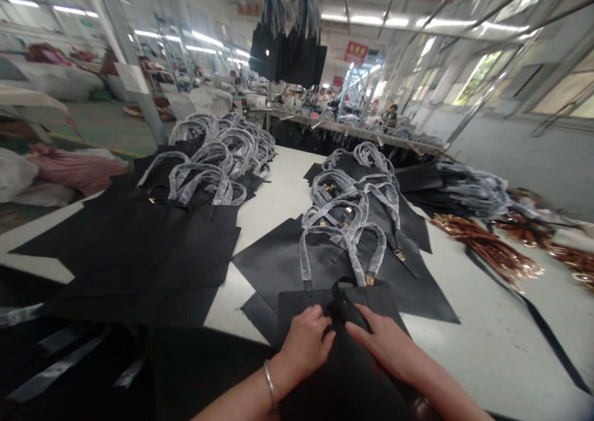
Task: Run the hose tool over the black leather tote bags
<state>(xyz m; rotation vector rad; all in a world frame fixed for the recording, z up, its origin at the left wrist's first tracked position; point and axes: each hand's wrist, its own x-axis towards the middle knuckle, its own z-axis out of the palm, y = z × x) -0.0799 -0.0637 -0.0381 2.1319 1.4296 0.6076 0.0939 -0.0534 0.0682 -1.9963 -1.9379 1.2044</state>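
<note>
A black bag panel (310, 303) lies nearest me at the table's front edge, its lower part hanging toward my body. A short black strap (342, 303) loops up from its top middle. My right hand (383, 340) grips this strap, thumb on the near side and fingers on the far side. Just left of the strap, my left hand (306, 340) presses on the panel with its fingers curled; what its fingertips pinch is hidden against the black material. Beyond the panel's top edge stand plastic-wrapped handles (357, 247) with gold-coloured fittings, on more black panels (417, 285).
A second pile of black panels (153, 254) with wrapped handles covers the left of the white table (241, 297). Brown straps with gold-coloured clasps (496, 254) and a long black strip (538, 322) lie at right. Black bags (288, 49) hang overhead at the back.
</note>
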